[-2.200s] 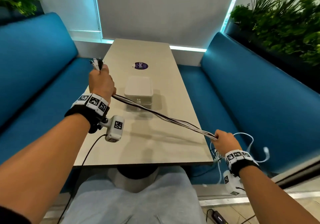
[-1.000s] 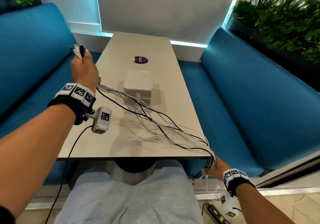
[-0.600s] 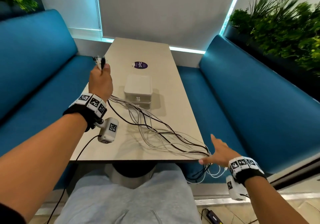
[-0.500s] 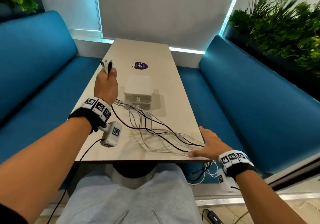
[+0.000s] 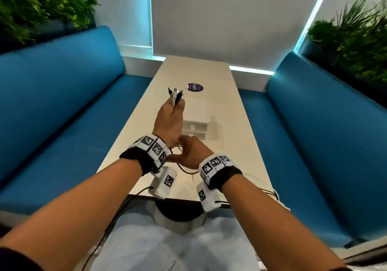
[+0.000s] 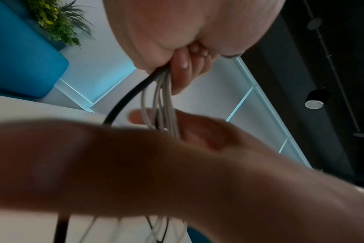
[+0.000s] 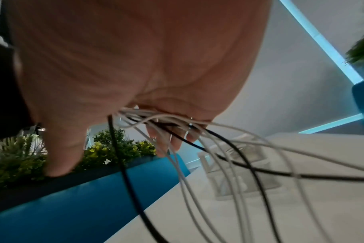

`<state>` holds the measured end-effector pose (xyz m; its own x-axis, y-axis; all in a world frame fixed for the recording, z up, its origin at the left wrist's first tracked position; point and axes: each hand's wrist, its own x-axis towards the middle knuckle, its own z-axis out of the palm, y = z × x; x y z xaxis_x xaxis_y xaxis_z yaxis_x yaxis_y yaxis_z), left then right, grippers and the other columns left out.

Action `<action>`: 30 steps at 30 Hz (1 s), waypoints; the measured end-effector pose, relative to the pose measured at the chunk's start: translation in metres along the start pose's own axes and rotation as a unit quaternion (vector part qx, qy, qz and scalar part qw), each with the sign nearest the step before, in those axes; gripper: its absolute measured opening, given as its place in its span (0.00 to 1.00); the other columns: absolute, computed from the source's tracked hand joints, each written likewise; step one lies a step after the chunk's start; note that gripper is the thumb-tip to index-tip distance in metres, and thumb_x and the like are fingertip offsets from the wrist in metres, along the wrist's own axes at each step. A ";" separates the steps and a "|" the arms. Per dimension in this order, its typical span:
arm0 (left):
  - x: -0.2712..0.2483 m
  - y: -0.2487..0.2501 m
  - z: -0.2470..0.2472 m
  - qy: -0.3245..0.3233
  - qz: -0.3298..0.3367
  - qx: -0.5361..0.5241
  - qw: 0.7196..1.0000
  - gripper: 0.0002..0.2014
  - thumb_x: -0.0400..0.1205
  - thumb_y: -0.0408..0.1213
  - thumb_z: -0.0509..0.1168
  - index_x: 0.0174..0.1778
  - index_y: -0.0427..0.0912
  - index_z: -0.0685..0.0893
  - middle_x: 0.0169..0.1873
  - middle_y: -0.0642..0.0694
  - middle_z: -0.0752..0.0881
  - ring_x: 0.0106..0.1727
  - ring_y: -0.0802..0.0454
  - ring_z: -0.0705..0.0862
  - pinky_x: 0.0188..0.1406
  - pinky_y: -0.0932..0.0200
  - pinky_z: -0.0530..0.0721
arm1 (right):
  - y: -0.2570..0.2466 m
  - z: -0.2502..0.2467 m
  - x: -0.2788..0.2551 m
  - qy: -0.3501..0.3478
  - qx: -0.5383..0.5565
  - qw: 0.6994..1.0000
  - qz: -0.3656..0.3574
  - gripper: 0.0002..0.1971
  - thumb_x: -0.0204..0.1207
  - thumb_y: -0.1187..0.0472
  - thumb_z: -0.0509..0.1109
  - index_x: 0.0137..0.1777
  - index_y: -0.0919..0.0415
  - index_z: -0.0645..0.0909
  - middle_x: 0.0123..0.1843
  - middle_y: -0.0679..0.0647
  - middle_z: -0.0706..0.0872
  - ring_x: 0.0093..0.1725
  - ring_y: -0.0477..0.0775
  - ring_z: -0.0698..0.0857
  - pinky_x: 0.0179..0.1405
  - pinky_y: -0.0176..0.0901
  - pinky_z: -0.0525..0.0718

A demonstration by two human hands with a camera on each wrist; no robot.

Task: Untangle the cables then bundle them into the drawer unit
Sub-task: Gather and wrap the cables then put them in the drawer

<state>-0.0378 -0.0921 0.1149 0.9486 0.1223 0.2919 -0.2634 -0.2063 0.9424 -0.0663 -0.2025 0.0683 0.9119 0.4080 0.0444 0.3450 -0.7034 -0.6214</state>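
My left hand (image 5: pixel 170 121) is raised over the table and grips one end of the cables (image 5: pixel 175 98), whose several white and black plugs stick up above the fist. In the left wrist view its fingers (image 6: pixel 182 74) curl round the grey and black strands (image 6: pixel 164 92). My right hand (image 5: pixel 191 153) is just below the left wrist, with its fingers (image 7: pixel 166 141) curled round the same cables (image 7: pixel 156 120). The slack (image 5: pixel 188 171) trails across the table and off its near right corner. The white drawer unit (image 5: pixel 198 118) stands shut just behind both hands.
The long beige table (image 5: pixel 228 107) carries a purple round sticker (image 5: pixel 194 87) beyond the drawer unit. Blue benches (image 5: pixel 62 95) flank it on both sides, with plants (image 5: pixel 356 46) behind them. The table's near edge is right above my lap.
My right hand rose from the table's near right edge to just under the left hand and closed round the cables. The left hand moved right, over the table in front of the drawer unit.
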 end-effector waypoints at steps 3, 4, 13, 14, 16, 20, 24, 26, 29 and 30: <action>0.003 -0.002 -0.012 0.001 -0.013 0.000 1.000 0.16 0.89 0.49 0.56 0.35 0.51 0.72 0.25 0.53 0.73 0.28 0.51 0.70 0.36 0.53 0.70 | 0.006 0.011 0.000 0.018 0.031 0.999 0.002 0.05 0.81 0.57 0.65 0.46 0.56 0.81 0.38 0.50 0.89 0.35 0.46 0.87 0.42 0.45 0.84; 0.006 -0.006 -0.017 0.014 -0.026 -0.005 1.000 0.16 0.88 0.50 0.56 0.34 0.50 0.73 0.25 0.52 0.73 0.28 0.50 0.70 0.35 0.52 0.71 | 0.012 0.013 -0.002 0.010 0.044 0.999 0.022 0.07 0.82 0.57 0.62 0.46 0.56 0.79 0.38 0.51 0.87 0.34 0.48 0.87 0.40 0.49 0.86; 0.010 -0.029 -0.030 0.045 -0.047 0.118 0.991 0.20 0.90 0.46 0.54 0.58 0.32 0.83 0.51 0.31 0.87 0.53 0.32 0.83 0.49 0.50 0.76 | 0.038 0.003 -0.019 -0.046 -0.057 0.996 0.052 0.19 0.85 0.42 0.57 0.40 0.56 0.73 0.36 0.54 0.80 0.37 0.57 0.78 0.33 0.45 0.70; 0.010 -0.030 -0.032 0.038 -0.042 0.139 0.989 0.20 0.91 0.45 0.54 0.58 0.32 0.82 0.51 0.33 0.87 0.52 0.35 0.82 0.47 0.53 0.73 | 0.040 0.001 -0.021 -0.051 -0.038 0.996 0.068 0.21 0.85 0.41 0.57 0.40 0.57 0.74 0.36 0.54 0.80 0.36 0.57 0.78 0.33 0.45 0.71; 0.007 -0.035 -0.034 0.012 -0.036 0.174 0.984 0.19 0.91 0.45 0.54 0.57 0.31 0.82 0.49 0.36 0.86 0.48 0.39 0.80 0.45 0.56 0.70 | 0.043 0.000 -0.026 -0.074 0.040 0.991 0.100 0.21 0.83 0.40 0.60 0.40 0.57 0.77 0.34 0.54 0.80 0.31 0.55 0.77 0.31 0.43 0.76; -0.003 -0.057 -0.034 -0.043 -0.037 0.223 0.973 0.20 0.91 0.47 0.52 0.63 0.35 0.82 0.47 0.35 0.87 0.46 0.37 0.82 0.44 0.55 0.72 | 0.044 0.002 -0.032 -0.101 0.137 0.977 0.127 0.19 0.83 0.45 0.61 0.37 0.57 0.79 0.29 0.50 0.76 0.25 0.50 0.72 0.24 0.40 0.73; -0.018 -0.080 -0.033 -0.138 -0.017 0.307 0.941 0.20 0.91 0.50 0.50 0.65 0.40 0.78 0.42 0.35 0.86 0.35 0.40 0.83 0.35 0.50 0.79 | 0.051 0.012 -0.039 -0.142 0.199 0.955 0.169 0.14 0.83 0.54 0.60 0.41 0.59 0.81 0.31 0.51 0.75 0.25 0.49 0.69 0.26 0.40 0.70; -0.029 -0.088 -0.031 -0.184 -0.013 0.357 0.916 0.18 0.90 0.50 0.49 0.61 0.40 0.75 0.40 0.37 0.85 0.35 0.40 0.82 0.35 0.48 0.80 | 0.058 0.017 -0.042 -0.145 0.122 0.969 0.158 0.16 0.84 0.50 0.59 0.44 0.57 0.83 0.34 0.50 0.78 0.29 0.50 0.73 0.27 0.39 0.74; -0.039 -0.098 -0.025 -0.239 -0.024 0.386 0.890 0.16 0.90 0.50 0.49 0.55 0.41 0.73 0.42 0.38 0.84 0.37 0.40 0.81 0.37 0.49 0.76 | 0.070 0.026 -0.046 -0.123 0.108 0.972 0.169 0.17 0.85 0.46 0.58 0.41 0.55 0.80 0.34 0.51 0.79 0.28 0.51 0.76 0.26 0.39 0.76; -0.042 -0.101 -0.022 -0.265 -0.025 0.393 0.880 0.16 0.90 0.50 0.50 0.55 0.40 0.73 0.44 0.37 0.85 0.39 0.40 0.81 0.38 0.49 0.76 | 0.074 0.031 -0.046 -0.114 0.135 0.967 0.181 0.18 0.85 0.47 0.58 0.40 0.56 0.78 0.32 0.52 0.78 0.27 0.51 0.75 0.25 0.40 0.76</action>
<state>-0.0547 -0.0546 0.0111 0.9592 -0.2762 -0.0602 -0.2134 -0.8472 0.4865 -0.0900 -0.2554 -0.0034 0.8785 0.3026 -0.3696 -0.0873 -0.6589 -0.7471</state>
